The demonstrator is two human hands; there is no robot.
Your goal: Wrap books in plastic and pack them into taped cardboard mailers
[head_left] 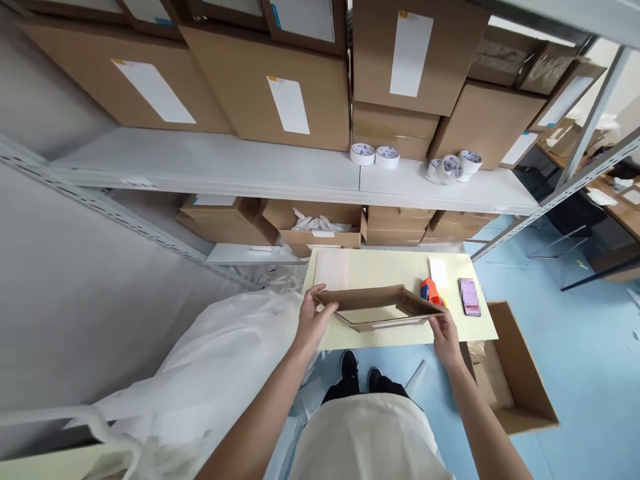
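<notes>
**Both hands grip a shallow box on the table**

A grey metal shelf (250, 170) fills the upper view, stacked with brown cartons (240, 87). Each carton bears a white label, and the writing on them is too small to read. A crumpled white bag (225, 373) lies at the left, reaching to the table's edge. The pale yellow table (390, 267) stands in front of the shelf. An open floor carton (520, 380) sits just beside the table's right corner.

The box (373, 299) is at the near edge of the table, between the two hands. It is plain brown cardboard, wide and low, open on top, with thin walls that lean slightly. Its pale inner floor shows. No print can be seen on it.

Both forearms stretch forward from the body. The left hand (313, 321) grasps the box's left end, thumb over the wall. The right hand (445, 337) grasps the right front corner, fingers curled on the edge.

White tape rolls (375, 155) rest on the shelf, their dark print unreadable. Behind the box on the table lie an orange dispenser (429, 291), a white card (439, 271) and a blurred pink stack (469, 297).
</notes>
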